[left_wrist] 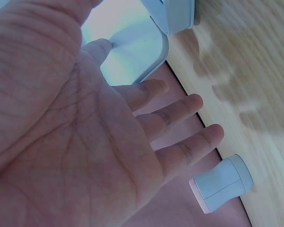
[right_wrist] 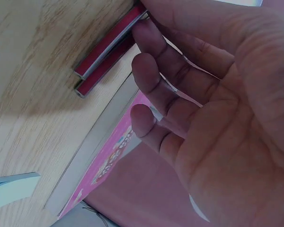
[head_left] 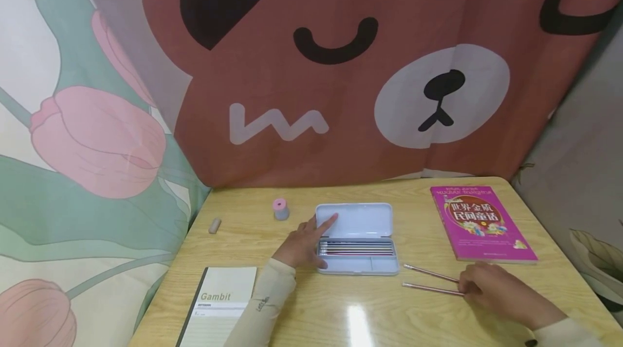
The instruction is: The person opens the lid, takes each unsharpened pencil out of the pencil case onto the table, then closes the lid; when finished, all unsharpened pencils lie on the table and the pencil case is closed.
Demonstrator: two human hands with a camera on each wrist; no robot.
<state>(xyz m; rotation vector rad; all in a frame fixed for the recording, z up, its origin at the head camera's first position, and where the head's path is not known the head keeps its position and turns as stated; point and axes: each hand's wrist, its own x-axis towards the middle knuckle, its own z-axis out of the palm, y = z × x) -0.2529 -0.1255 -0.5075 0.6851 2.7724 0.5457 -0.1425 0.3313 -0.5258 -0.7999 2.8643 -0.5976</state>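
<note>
A white pencil case (head_left: 345,265) lies on the table with its lid (head_left: 360,222) raised at the back. Several pencils (head_left: 357,248) fill its rear compartment; the front compartments show bare. My left hand (head_left: 303,241) is spread at the case's left side, its index finger (left_wrist: 98,49) against the inside of the lid and its thumb by the front left corner. To the right of the case, my right hand (head_left: 496,287) pinches two dark red pencils (right_wrist: 104,52) between thumb and fingers. Their ferrule ends point left toward the case, a little apart; the other fingers curve loosely.
A pink book (head_left: 491,244) lies behind my right hand. At the left are a notebook (head_left: 219,293), a small grey eraser (head_left: 214,226) and a pink-topped pencil sharpener (head_left: 280,209). A printed bear curtain (head_left: 340,163) hangs along the table's back edge.
</note>
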